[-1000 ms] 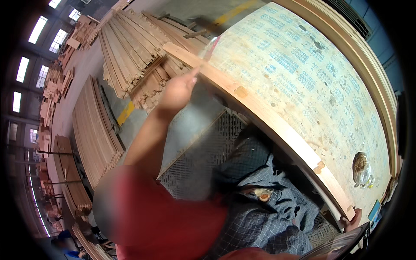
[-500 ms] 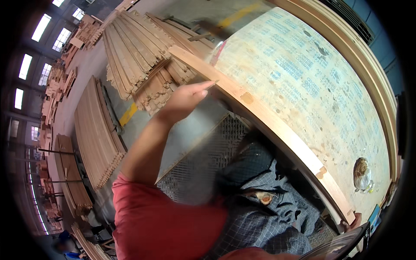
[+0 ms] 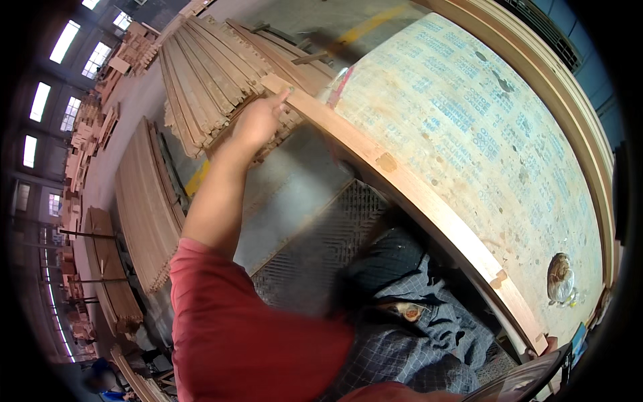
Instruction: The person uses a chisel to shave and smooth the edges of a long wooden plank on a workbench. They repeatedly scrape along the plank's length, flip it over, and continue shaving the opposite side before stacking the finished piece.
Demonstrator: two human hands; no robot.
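Observation:
A long pale wooden board [image 3: 429,201] with darker patches runs along the near edge of the worktable [image 3: 462,134]; the fisheye view bends it into a curve. My left hand [image 3: 258,122] is at the board's far left end, its fingers pinched together against the edge. A tiny dark spot shows at the fingertips, too small to name. At the opposite end, low on the right, my right hand [image 3: 552,344] grips the board's end; only part of its fingers shows, the rest hidden behind a dark rim.
Stacked wooden mouldings [image 3: 207,67] stand beyond my left hand, with another plank stack [image 3: 147,201] farther left. A clear plastic-wrapped lump [image 3: 560,278] sits on the worktable. Long timber strips [image 3: 569,94] line its far side. A patterned floor mat [image 3: 315,234] lies beside my legs.
My left hand has moved along the board, up and leftward, to its far end. The board and my right hand have hardly shifted.

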